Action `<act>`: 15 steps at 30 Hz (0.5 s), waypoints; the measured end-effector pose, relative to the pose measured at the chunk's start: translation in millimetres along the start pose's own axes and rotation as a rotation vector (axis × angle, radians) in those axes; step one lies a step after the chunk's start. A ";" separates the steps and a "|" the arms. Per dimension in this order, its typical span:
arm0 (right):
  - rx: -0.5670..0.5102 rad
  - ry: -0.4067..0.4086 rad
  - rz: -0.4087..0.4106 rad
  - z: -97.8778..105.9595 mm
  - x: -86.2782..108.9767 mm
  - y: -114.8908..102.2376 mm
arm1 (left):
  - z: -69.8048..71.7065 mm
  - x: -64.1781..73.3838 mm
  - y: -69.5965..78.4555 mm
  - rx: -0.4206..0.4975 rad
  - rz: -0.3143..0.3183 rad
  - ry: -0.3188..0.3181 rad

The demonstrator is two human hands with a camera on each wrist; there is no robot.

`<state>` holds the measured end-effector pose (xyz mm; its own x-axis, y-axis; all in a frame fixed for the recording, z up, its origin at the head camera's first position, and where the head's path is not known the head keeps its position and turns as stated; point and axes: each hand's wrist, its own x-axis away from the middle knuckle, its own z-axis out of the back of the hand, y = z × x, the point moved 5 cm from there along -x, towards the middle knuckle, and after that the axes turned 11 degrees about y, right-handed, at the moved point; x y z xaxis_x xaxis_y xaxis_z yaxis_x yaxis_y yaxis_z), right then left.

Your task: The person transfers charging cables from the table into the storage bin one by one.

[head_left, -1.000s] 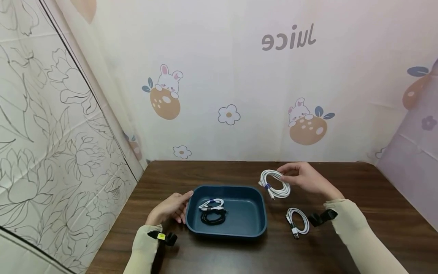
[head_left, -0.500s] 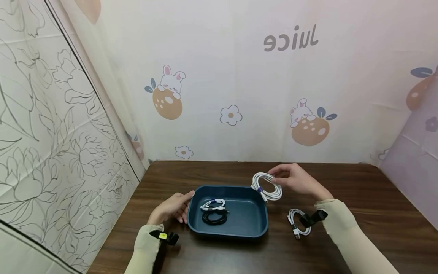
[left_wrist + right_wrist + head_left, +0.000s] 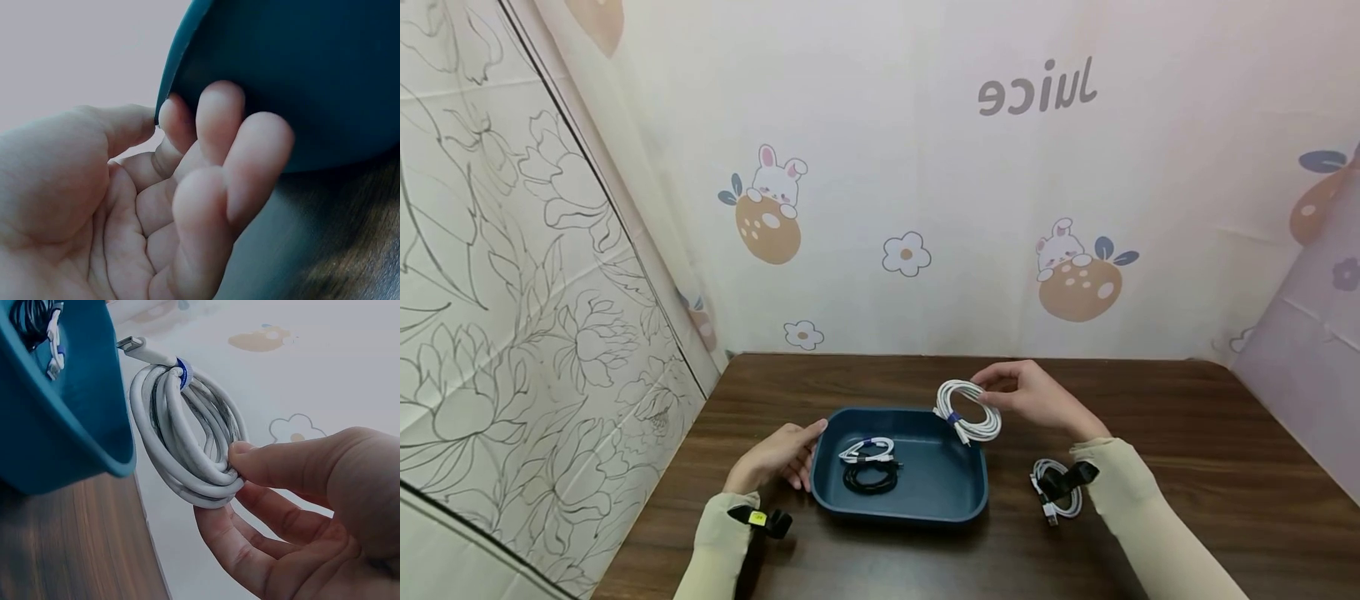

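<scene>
Cable coil (image 3: 180, 439) pinched in right hand (image 3: 1033, 397), moved to far right corner of tray (image 3: 898, 517), nearer bundles (image 3: 880, 457) inside; left hand (image 3: 778, 455) gripping left edge.

I have a dark brown, wood-grained desk (image 3: 1015, 558) below me, with a blue tray (image 3: 936, 483) resting flat on it. To the right of the tray, well clear of its wall, I can see a coiled white cable (image 3: 1050, 509) lying directly on the wood, partly hidden from my overhead view.
</scene>
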<state>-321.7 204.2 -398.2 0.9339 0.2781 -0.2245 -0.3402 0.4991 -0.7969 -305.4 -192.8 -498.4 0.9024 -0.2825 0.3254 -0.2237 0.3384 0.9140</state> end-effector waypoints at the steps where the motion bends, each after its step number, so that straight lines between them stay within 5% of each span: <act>1: 0.000 0.003 -0.003 -1.6 -0.9 -0.5 | -0.1 0.0 -0.4 0.001 0.000 0.000; 15: -0.004 0.001 -0.020 -22.8 -17.1 -7.9 | 0.1 -0.6 -0.8 0.008 0.005 0.003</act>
<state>-332.5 176.9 -400.9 0.9408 0.2670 -0.2087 -0.3206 0.5012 -0.8038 -305.8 -193.0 -499.3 0.9023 -0.2780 0.3295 -0.2314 0.3326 0.9143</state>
